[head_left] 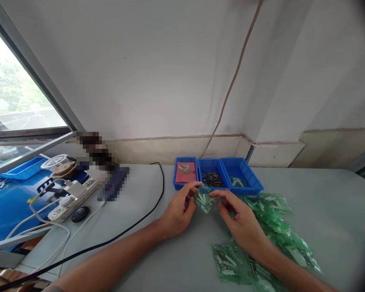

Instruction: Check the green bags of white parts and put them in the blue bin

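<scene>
Between my two hands, just in front of the blue bins, is a small clear green plastic bag (204, 201) with pale slim pieces inside. My left hand (180, 209) pinches its left edge between thumb and fingers. At the opposite edge, the thumb and forefinger of my right hand (239, 217) are closed on it. Similar filled green bags (273, 219) lie heaped on the table beyond and under my right forearm. Another green bag (229, 261) lies flat nearer to me, its pale pieces and metal bits showing through.
Three blue bins stand by the wall: one with a pink sheet (185, 174), one with dark screws (212, 179), one with small green bags (237, 182). A black cable (130, 229) crosses the grey table (328, 207). Leftward are a mouse (80, 214) and a power strip (56, 211).
</scene>
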A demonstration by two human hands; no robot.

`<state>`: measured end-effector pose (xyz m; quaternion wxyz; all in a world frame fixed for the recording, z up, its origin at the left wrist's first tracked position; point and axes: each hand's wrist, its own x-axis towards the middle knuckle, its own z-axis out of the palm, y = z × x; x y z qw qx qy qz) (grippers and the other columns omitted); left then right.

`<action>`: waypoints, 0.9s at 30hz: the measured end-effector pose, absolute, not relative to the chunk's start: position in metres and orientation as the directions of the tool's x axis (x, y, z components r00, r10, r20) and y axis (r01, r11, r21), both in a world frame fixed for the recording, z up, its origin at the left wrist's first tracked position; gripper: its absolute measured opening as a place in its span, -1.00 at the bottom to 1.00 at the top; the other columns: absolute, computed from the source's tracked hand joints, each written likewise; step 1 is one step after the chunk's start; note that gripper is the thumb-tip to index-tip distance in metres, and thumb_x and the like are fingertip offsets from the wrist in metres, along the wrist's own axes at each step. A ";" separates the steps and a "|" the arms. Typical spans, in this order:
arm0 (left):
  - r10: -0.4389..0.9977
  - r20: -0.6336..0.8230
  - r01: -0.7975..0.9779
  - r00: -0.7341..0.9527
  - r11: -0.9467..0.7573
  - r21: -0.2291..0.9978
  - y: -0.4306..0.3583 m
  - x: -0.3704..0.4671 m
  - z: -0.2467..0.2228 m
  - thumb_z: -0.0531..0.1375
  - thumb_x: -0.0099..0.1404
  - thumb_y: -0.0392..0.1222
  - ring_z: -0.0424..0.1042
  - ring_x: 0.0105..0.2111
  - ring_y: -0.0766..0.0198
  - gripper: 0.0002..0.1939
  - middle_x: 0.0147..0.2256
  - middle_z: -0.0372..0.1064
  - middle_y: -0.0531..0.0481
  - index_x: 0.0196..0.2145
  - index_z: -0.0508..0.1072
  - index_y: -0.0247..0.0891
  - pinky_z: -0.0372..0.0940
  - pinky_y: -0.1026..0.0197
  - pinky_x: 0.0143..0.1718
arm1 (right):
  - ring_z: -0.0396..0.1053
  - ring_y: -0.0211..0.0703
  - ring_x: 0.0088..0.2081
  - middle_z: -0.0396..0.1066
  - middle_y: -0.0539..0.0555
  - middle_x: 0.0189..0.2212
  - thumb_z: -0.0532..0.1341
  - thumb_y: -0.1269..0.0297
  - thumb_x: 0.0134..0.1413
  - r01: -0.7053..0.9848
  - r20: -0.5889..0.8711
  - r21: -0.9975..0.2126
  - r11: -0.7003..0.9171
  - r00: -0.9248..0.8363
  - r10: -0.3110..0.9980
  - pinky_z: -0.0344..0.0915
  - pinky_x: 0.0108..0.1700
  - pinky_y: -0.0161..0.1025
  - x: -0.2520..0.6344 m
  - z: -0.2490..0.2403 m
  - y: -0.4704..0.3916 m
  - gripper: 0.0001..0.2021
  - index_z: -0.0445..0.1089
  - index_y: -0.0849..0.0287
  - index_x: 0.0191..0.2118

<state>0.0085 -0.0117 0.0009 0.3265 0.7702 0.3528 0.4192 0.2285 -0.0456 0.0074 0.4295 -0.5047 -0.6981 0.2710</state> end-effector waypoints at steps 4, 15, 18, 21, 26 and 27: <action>0.787 0.438 0.269 0.434 -0.578 0.771 -0.011 0.009 0.002 0.18 0.45 -0.32 0.40 -0.14 0.22 -0.60 0.01 0.41 -0.11 0.21 0.41 -0.15 0.34 0.23 -0.14 | 0.38 -0.09 -0.36 0.49 0.01 -0.30 0.17 0.21 0.38 0.477 0.286 -0.824 0.306 -0.115 0.951 0.34 -0.32 -0.22 0.229 0.006 -0.044 -0.78 0.46 0.00 0.05; 0.776 0.465 0.312 0.426 -0.609 0.729 -0.010 0.010 0.008 0.13 0.57 -0.09 0.33 -0.27 0.25 -0.66 -0.28 0.35 -0.07 -0.34 0.47 -0.30 0.26 0.22 -0.22 | 0.40 -0.10 -0.31 0.45 0.05 -0.21 0.17 0.08 0.43 0.472 0.290 -0.828 0.302 -0.099 0.952 0.31 -0.35 -0.23 0.228 0.005 -0.044 -0.81 0.41 0.02 -0.02; 0.777 0.450 0.306 0.441 -0.601 0.738 -0.010 0.010 0.006 0.10 0.58 -0.09 0.36 -0.23 0.23 -0.70 -0.23 0.38 -0.08 -0.25 0.51 -0.29 0.29 0.21 -0.16 | 0.36 -0.12 -0.34 0.40 -0.02 -0.31 0.16 0.09 0.45 0.443 0.279 -0.851 0.282 -0.073 0.957 0.30 -0.30 -0.23 0.227 0.004 -0.044 -0.84 0.35 0.00 -0.02; 0.816 0.420 0.295 0.399 -0.547 0.783 -0.009 0.009 0.001 0.10 0.59 -0.10 0.41 -0.21 0.22 -0.72 -0.18 0.42 -0.06 0.14 0.43 -0.21 0.32 0.19 -0.12 | 0.34 -0.13 -0.33 0.41 -0.01 -0.28 0.11 0.11 0.48 0.432 0.291 -0.849 0.305 -0.099 0.951 0.27 -0.29 -0.22 0.227 0.005 -0.045 -0.85 0.35 0.01 -0.07; 0.806 0.418 0.299 0.420 -0.558 0.774 -0.010 0.008 -0.002 0.01 0.59 -0.24 0.44 -0.15 0.19 -0.70 -0.08 0.46 -0.10 0.18 0.38 -0.18 0.34 0.16 -0.05 | 0.38 -0.11 -0.26 0.47 0.03 -0.14 0.05 0.18 0.49 0.445 0.305 -0.831 0.335 -0.141 0.942 0.28 -0.21 -0.19 0.229 0.006 -0.044 -0.81 0.40 0.00 -0.01; 0.794 0.430 0.309 0.431 -0.577 0.756 -0.011 0.007 -0.002 0.01 0.57 -0.29 0.44 -0.11 0.18 -0.69 -0.04 0.47 -0.11 0.16 0.40 -0.17 0.33 0.15 -0.02 | 0.38 -0.11 -0.26 0.47 0.04 -0.13 0.06 0.20 0.47 0.449 0.307 -0.828 0.335 -0.138 0.942 0.29 -0.20 -0.19 0.229 0.005 -0.044 -0.80 0.40 0.00 0.01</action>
